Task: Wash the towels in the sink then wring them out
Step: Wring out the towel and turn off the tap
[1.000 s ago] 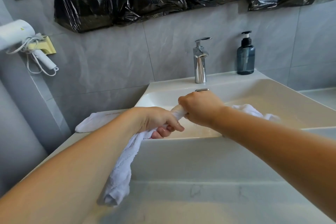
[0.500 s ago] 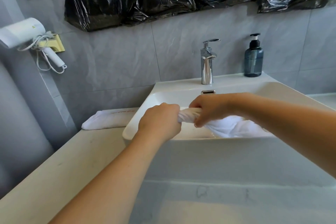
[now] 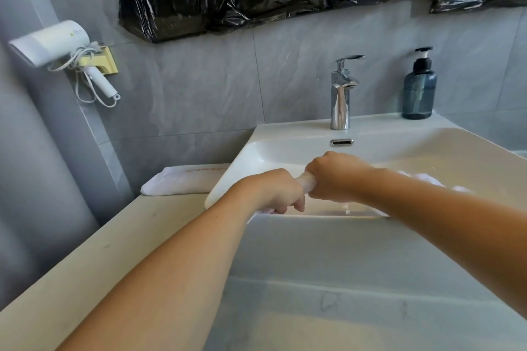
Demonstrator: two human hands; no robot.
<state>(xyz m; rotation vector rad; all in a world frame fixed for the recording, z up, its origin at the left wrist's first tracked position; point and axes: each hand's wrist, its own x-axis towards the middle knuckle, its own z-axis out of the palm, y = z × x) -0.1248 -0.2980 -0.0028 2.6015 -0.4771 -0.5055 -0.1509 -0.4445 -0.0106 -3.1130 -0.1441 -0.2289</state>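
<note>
Since half a second before, both fists had closed nearer together on the twisted towel (image 3: 306, 179) above the sink's (image 3: 285, 137) front left edge. My left hand (image 3: 273, 191) and right hand (image 3: 333, 175) gripped it tight, its loose end trailing right into the basin. Another folded towel (image 3: 182, 181) lay on the counter (image 3: 99, 251) just beside the sink's left rim.

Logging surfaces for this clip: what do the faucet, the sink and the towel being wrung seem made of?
Faucet: polished chrome-look metal, with mirror reflections. Sink: glossy white, probably ceramic, with smooth highlights. Towel: white cloth, likely terry, twisted into a tight roll between both hands.
</note>
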